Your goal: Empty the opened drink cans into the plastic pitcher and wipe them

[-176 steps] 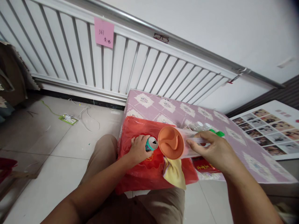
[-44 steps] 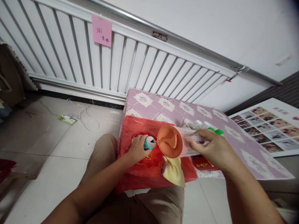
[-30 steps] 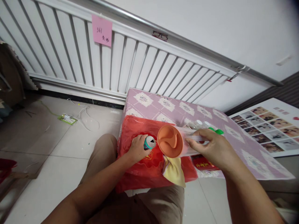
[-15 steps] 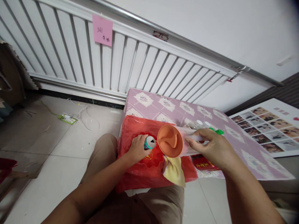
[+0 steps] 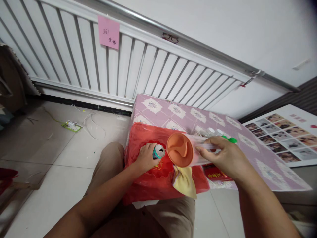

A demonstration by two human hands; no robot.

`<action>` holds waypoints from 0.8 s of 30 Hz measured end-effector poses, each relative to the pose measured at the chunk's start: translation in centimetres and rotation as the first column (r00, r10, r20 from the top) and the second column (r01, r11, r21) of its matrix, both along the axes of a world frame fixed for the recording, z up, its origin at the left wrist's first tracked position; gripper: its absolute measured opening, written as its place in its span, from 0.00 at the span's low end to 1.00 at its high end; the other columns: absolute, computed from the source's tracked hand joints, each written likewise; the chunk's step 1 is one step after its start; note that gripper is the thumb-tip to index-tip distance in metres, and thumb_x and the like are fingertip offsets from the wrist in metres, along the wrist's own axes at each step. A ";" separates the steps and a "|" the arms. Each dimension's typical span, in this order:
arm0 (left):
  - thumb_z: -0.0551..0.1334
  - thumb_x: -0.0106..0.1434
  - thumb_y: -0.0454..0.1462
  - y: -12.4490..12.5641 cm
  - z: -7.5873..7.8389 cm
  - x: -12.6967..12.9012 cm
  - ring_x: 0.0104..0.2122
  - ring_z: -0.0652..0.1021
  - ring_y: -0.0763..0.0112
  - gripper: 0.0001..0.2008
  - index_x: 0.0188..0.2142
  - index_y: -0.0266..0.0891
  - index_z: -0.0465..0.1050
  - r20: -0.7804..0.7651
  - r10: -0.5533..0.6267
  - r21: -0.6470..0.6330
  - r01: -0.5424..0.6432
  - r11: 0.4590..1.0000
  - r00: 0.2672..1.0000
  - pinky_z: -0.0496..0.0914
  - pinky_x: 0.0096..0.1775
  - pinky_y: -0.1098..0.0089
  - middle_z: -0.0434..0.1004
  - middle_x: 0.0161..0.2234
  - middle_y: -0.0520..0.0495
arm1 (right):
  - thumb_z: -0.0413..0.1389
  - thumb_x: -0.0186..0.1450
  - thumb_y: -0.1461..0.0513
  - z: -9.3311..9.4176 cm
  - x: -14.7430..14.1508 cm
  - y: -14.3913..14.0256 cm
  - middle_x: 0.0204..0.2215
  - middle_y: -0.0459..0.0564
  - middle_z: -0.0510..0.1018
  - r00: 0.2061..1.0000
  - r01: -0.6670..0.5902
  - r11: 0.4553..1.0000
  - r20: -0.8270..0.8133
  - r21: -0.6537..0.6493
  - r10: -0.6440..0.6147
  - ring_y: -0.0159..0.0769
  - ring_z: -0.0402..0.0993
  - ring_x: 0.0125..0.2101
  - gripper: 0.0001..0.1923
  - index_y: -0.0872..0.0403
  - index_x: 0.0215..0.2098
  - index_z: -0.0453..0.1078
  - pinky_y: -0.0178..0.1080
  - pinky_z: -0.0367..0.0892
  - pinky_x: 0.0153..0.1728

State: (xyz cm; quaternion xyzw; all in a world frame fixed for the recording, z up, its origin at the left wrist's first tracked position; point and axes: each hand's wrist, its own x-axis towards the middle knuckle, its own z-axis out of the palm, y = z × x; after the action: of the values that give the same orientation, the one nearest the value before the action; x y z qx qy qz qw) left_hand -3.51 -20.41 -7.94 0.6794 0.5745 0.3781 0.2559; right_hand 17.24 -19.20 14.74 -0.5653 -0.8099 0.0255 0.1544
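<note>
teal can (image 5: 158, 151) stands on the red bag (image 5: 148, 178) on the desk (image 5: 183, 115), left hand (image 5: 146, 158) fingers wrapped round it; right hand (image 5: 226, 158) grips the tipped orange cup (image 5: 179, 149). pink note (image 5: 108, 27) reads "361".

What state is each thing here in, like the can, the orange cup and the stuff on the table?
Drink can: upright, top opened, gripped by left hand.
Orange cup: tipped sideways, mouth facing camera, held by right hand.
Red plastic bag: spread over table edge.
Yellow cloth: crumpled, hanging.
Bottles: capped.
</note>
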 end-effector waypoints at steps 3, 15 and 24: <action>0.68 0.54 0.38 0.0 0.0 0.0 0.55 0.71 0.53 0.31 0.56 0.42 0.62 -0.005 0.000 0.004 0.000 1.000 1.000 0.65 0.56 0.53 0.73 0.53 0.42 | 0.56 0.58 0.49 -0.1 0.0 0.1 0.24 0.50 0.77 1.000 -0.008 1.000 -0.002 0.005 0.008 0.40 0.72 0.26 0.15 0.50 0.24 0.69 0.40 0.63 0.26; 0.68 0.54 0.38 0.0 -0.1 -0.1 0.55 0.71 0.54 0.30 0.56 0.44 0.62 -0.009 -0.001 0.005 0.001 1.000 1.000 0.65 0.56 0.54 0.72 0.53 0.44 | 0.56 0.58 0.49 -0.1 -0.2 0.0 0.24 0.51 0.77 1.000 -0.016 1.000 -0.005 -0.008 0.016 0.39 0.71 0.26 0.15 0.51 0.25 0.70 0.40 0.62 0.27; 0.67 0.55 0.39 -0.1 0.0 -0.1 0.55 0.71 0.53 0.31 0.57 0.43 0.62 -0.021 0.002 -0.003 -0.002 1.000 1.000 0.65 0.56 0.53 0.72 0.53 0.43 | 0.57 0.57 0.48 -0.2 -0.1 0.0 0.23 0.50 0.76 1.000 -0.011 1.000 -0.003 0.000 0.011 0.39 0.70 0.25 0.15 0.50 0.24 0.69 0.39 0.62 0.26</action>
State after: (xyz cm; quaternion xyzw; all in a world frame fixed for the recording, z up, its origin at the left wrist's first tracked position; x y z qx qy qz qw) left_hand -3.58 -20.49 -7.95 0.6826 0.5783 0.3701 0.2503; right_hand 17.17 -19.17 14.58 -0.5606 -0.8129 0.0272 0.1555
